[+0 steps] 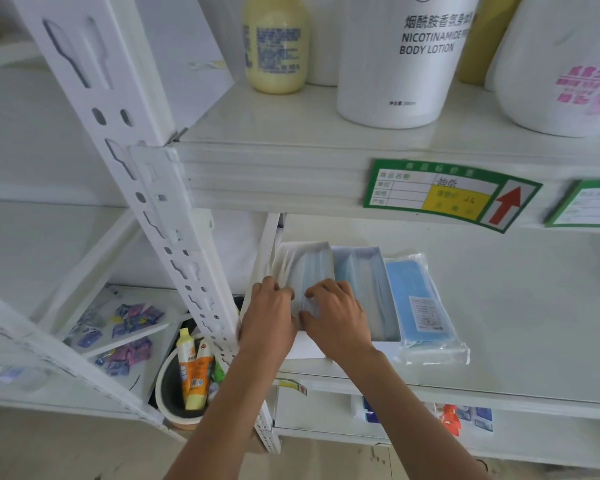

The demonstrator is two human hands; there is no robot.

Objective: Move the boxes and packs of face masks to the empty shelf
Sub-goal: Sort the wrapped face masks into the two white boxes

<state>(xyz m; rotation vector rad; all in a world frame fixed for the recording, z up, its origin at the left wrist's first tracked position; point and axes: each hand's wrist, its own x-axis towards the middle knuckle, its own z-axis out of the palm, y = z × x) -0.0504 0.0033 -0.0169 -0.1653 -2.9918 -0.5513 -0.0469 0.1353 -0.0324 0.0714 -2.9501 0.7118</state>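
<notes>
On the middle white shelf [499,341] stand two open white boxes of pale blue face masks. The left box [305,261] sits against the shelf's left end, and the second box [361,271] is right beside it. To their right lies a clear pack of bright blue masks [420,303], flat on the shelf. My left hand [267,317] grips the left box's near left side. My right hand [333,313] pinches the plastic-wrapped masks inside that same box. Both hands cover the box's front part.
The shelf above carries a yellow bottle [276,46], a white body lotion tub [402,60] and another white container [561,67]. Green price tags [444,195] hang on its edge. Left, past the upright post [174,237], are purple sachets [132,320] and a bin with tubes [191,372].
</notes>
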